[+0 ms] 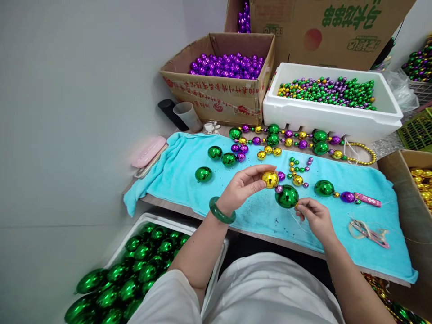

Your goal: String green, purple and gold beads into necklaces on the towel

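Beadwork held between both hands over a turquoise towel (pixel 189 180) on the worktop (pixel 168 205). Clock centre: the large green bead (pixel 286 196) in the held piece.

Left hand (pixel 241 189): thumb and fingers closed around a round gold bead (pixel 270 179), at 10 o'clock, touching. Jade-green bangle (pixel 222 211) on the wrist. Right hand (pixel 315 216): fingertips pinched together on a small gold bead (pixel 297 205) at the 4 o'clock edge; cannot tell whether thread is also gripped. Fine clear thread (pixel 299 221) trails below, toward 5 o'clock. Small lilac bead (pixel 279 189) sits between gold and green; purple bead (pixel 281 176) just beside, between 11 and 12.

On towel: three loose green beads (pixel 229 159) between 9 and 10; purple cluster (pixel 240 150) at 10; gold cluster (pixel 269 151) at 11; small-bead clusters (pixel 297 169) at 1. Finished-looking bead strands (pixel 273 139) lie from 10 round to 2. At 3, a short beaded length (pixel 324 188) with pink tag (pixel 367 199); between 3 and 4, pink snips (pixel 376 237).

Surroundings: carton (pixel 216 99) of purple beads at 11; white foam box (pixel 332 119) of small mixed beads at 1; bin (pixel 143 219) of large green beads at 8, below worktop level.
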Motion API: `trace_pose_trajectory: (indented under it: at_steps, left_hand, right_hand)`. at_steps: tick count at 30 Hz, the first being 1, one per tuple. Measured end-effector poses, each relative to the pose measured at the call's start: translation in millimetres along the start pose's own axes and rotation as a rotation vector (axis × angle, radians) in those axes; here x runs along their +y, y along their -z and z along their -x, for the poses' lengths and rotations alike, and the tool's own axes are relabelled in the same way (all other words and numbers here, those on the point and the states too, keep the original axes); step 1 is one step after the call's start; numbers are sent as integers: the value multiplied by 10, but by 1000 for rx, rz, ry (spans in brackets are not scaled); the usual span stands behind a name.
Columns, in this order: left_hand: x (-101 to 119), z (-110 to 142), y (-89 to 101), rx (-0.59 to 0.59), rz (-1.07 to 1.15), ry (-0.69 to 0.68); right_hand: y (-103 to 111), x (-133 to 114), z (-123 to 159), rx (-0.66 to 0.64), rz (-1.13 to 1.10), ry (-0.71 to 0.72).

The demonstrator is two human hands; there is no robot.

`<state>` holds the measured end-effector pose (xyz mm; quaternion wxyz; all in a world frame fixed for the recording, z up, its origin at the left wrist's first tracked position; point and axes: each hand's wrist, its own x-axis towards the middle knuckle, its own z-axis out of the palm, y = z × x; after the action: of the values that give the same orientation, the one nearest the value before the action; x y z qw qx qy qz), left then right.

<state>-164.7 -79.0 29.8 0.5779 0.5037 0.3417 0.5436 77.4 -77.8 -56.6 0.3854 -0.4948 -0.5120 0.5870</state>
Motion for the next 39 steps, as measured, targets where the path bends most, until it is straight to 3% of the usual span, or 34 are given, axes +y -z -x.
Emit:
trace_pose_trajectory:
  at_steps: [9,18,22,25,29,32,34,39]
  left_hand:
    - [34,-1,-49,60,-2,93]
    - [-139,-65,-26,199,362,151]
    - [-227,-83,-13,248,387,144]
    - [-292,-98,25,330,367,119]
    - [-335,-97,101,386,345,101]
    - [-326,-97,147,403,340,88]
    - [-312,-104,165,422,354,74]
    - [-295,-100,194,468,416,83]
  right_hand:
    - [-63,118,27,-30,-84,-48]
    - [-90,110,-16,-53,-229,-70]
    - [-87,124,-65,-39,-146,-95]
    - [-23,147,-98,-9,67,-100]
    - [45,61,-98,150,485,119]
    - [-51,-116,-120,224,577,360]
    - [-174,-222,-180,173,581,431]
    - [-421,-290,-390,-3,634,441]
